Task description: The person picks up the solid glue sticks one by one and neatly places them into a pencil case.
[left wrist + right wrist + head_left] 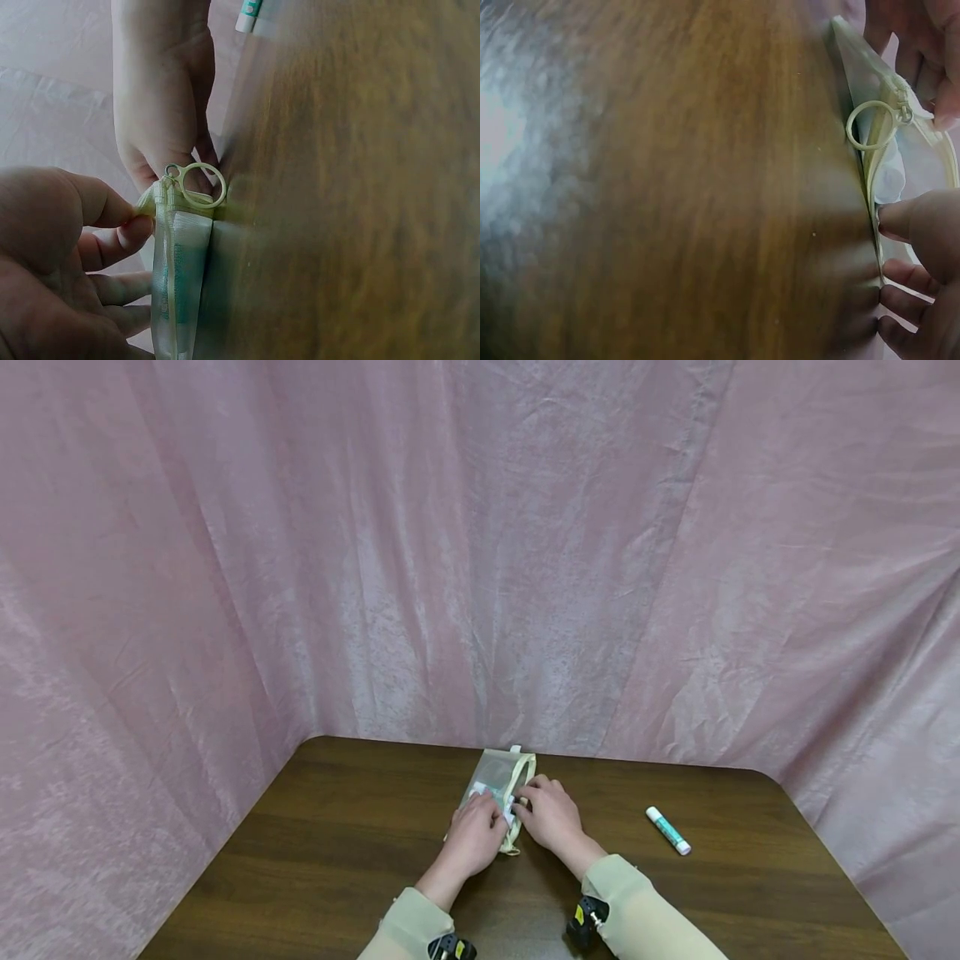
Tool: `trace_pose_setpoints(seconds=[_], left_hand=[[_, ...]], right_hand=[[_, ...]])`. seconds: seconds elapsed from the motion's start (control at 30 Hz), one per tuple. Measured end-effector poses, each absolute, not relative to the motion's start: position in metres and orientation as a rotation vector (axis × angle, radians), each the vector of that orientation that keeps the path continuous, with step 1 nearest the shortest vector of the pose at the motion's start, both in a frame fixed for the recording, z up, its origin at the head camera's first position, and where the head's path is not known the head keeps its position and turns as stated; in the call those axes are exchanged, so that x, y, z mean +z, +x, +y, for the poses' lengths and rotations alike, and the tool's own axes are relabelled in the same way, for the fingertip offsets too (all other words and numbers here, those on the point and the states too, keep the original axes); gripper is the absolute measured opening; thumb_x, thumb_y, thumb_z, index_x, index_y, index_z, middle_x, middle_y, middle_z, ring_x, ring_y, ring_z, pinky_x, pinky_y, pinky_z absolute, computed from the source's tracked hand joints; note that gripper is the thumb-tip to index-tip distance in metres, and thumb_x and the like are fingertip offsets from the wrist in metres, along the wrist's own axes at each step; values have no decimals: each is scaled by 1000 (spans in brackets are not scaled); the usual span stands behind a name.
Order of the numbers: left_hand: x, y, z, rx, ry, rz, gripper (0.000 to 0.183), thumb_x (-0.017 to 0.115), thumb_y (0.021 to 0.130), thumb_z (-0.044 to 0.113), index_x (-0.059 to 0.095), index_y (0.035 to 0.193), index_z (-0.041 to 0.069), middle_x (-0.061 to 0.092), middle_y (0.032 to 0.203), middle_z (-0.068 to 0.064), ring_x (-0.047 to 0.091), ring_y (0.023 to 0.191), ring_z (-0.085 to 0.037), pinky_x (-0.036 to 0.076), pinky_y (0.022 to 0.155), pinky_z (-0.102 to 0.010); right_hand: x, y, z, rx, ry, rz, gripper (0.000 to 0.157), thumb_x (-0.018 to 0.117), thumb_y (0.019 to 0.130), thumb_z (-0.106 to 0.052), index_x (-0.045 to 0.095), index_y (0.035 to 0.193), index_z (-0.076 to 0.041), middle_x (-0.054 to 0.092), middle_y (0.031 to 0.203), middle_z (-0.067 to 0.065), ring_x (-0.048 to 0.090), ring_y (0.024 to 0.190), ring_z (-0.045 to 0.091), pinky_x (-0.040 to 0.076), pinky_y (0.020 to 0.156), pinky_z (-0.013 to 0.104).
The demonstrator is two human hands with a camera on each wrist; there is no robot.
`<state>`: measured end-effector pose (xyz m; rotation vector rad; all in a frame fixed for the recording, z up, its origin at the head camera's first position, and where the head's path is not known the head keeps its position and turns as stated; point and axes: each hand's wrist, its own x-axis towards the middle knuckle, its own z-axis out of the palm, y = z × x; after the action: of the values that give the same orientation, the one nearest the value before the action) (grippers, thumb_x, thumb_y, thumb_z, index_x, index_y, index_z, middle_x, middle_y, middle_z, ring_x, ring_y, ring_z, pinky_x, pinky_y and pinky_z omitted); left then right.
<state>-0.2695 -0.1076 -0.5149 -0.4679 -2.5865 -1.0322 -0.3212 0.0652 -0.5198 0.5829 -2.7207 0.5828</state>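
Note:
A see-through zip pouch (491, 767) with a cream zipper band lies on the table, its mouth parted toward the right. My left hand (477, 831) lies over its near left part; in the left wrist view its thumb and forefinger pinch the cream fabric by the zipper end. From that end hangs a round zipper pull (223, 184). Through the clear side shows a white tube (191, 255) with teal print. My right hand (553, 812) grips at the mouth's right edge, its fingers partly hidden by the pouch. Beside its thumb shows a white rounded end (889, 180).
A white-ended stick with a teal label (667, 830), like a glue stick, lies on the brown wooden table (360, 843) right of my right hand. Pink curtains (480, 568) hang behind the table's far edge and at both sides.

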Motion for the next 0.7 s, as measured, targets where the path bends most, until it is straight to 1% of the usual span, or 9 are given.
trace_pose_setpoints(seconds=[0.13, 0.17, 0.2, 0.23, 0.33, 0.47, 0.57, 0.6, 0.7], left_hand=[[-513, -270, -107, -1022, -452, -2625, 18, 61, 95, 6, 57, 77, 11, 71, 131, -22, 55, 143, -51, 43, 105, -78], [-517, -272, -107, -1013, -441, -2623, 19, 61, 94, 8, 56, 76, 14, 72, 130, -19, 56, 143, -49, 44, 105, -78], [-514, -272, -107, -1037, -434, -2637, 20, 62, 94, 6, 56, 75, 13, 72, 129, -20, 54, 144, -51, 42, 107, -79], [-513, -272, -106, -1030, -429, -2648, 21, 62, 94, 6, 56, 75, 13, 72, 129, -19, 54, 145, -50, 42, 107, -79], [-516, -273, -107, -993, -439, -2624, 20, 62, 93, 7, 54, 75, 14, 73, 126, -19, 57, 141, -49, 45, 102, -78], [-511, -269, -106, -999, -452, -2623, 19, 61, 92, 5, 55, 76, 11, 72, 129, -23, 58, 138, -52, 45, 102, -78], [-509, -268, -106, -1036, -447, -2647, 20, 61, 94, 4, 55, 76, 10, 69, 135, -27, 55, 141, -53, 42, 107, -79], [-512, -270, -107, -1010, -452, -2642, 18, 60, 94, 5, 56, 77, 11, 70, 136, -25, 56, 141, -52, 43, 106, -77], [-510, -270, -108, -1026, -453, -2643, 18, 60, 95, 7, 56, 78, 12, 68, 139, -26, 53, 143, -55, 41, 107, -80]], right_hand=[[-518, -319, 64, 569, 587, -2721, 21, 84, 97, -19, 83, 117, -11, 69, 117, 12, 64, 105, 34, 57, 85, 51], [-518, -318, 65, 569, 587, -2724, 22, 84, 98, -19, 83, 118, -11, 69, 117, 12, 64, 105, 34, 57, 85, 50], [-518, -318, 65, 572, 589, -2725, 22, 84, 98, -19, 83, 118, -11, 69, 117, 12, 64, 105, 34, 57, 85, 50], [-519, -318, 65, 575, 589, -2726, 23, 84, 97, -19, 83, 119, -11, 69, 118, 12, 64, 106, 34, 57, 84, 51], [-521, -319, 66, 579, 592, -2718, 24, 84, 97, -20, 83, 120, -11, 69, 119, 12, 64, 107, 35, 58, 84, 51], [-522, -320, 67, 601, 597, -2713, 25, 84, 97, -20, 83, 121, -12, 69, 118, 13, 64, 107, 35, 57, 84, 52], [-520, -320, 67, 625, 593, -2738, 26, 83, 98, -19, 83, 123, -11, 69, 119, 13, 64, 108, 35, 58, 86, 53], [-520, -320, 67, 630, 591, -2745, 26, 83, 99, -19, 83, 123, -11, 69, 120, 13, 64, 109, 35, 58, 86, 53], [-519, -320, 69, 659, 596, -2756, 26, 82, 100, -19, 82, 125, -10, 69, 122, 12, 65, 112, 35, 58, 89, 53]])
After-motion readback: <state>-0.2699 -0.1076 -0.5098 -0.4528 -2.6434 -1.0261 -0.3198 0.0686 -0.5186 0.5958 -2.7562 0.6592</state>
